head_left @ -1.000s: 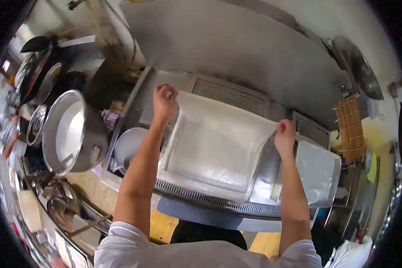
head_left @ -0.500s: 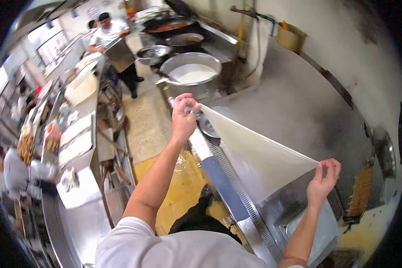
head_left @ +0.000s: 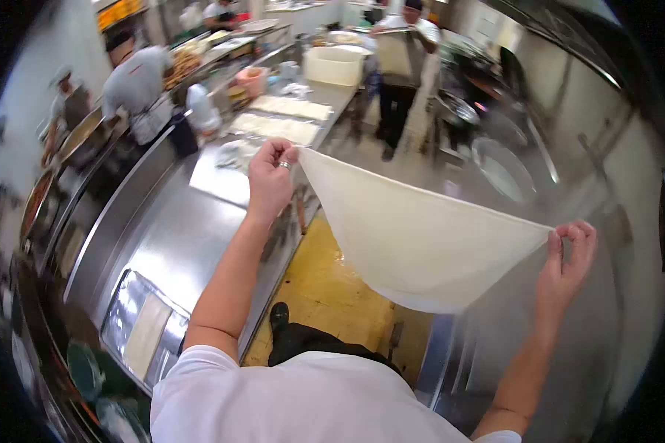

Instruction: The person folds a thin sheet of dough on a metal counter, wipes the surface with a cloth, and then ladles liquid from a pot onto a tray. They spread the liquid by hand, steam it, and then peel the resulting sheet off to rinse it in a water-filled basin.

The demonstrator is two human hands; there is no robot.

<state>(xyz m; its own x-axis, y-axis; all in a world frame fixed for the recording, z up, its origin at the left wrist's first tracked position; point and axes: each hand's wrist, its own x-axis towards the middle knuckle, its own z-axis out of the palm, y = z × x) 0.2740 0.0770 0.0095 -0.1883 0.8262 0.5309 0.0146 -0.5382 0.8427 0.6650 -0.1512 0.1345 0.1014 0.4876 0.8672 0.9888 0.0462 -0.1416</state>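
A thin, soft, cream-coloured sheet [head_left: 414, 229] hangs in the air in front of me, sagging between its two upper corners. Fingers and thumb of my left hand [head_left: 271, 181], which wears a ring, pinch one corner. At the other corner my right hand [head_left: 565, 258] holds the sheet in a pinch. Its kind is not plain; it looks like food, such as dough or bean curd skin. The lower edge hangs free over the yellow floor [head_left: 303, 288]. To the left, a metal tray [head_left: 117, 303] on the steel table [head_left: 174, 244] holds a pale flat strip [head_left: 147, 336].
Several pale slabs [head_left: 277, 128] and a crumpled cloth [head_left: 236, 155] lie farther along the table, before a cream tub [head_left: 333, 66]. Ahead, a person [head_left: 414, 29] carries a metal panel [head_left: 397, 55]. A large pot [head_left: 504, 170] stands at right; more people work at left.
My view and body have turned left, from the steaming surface towards the steel table. The sheet, still pinched in both hands, has swung over the floor and spread wider.
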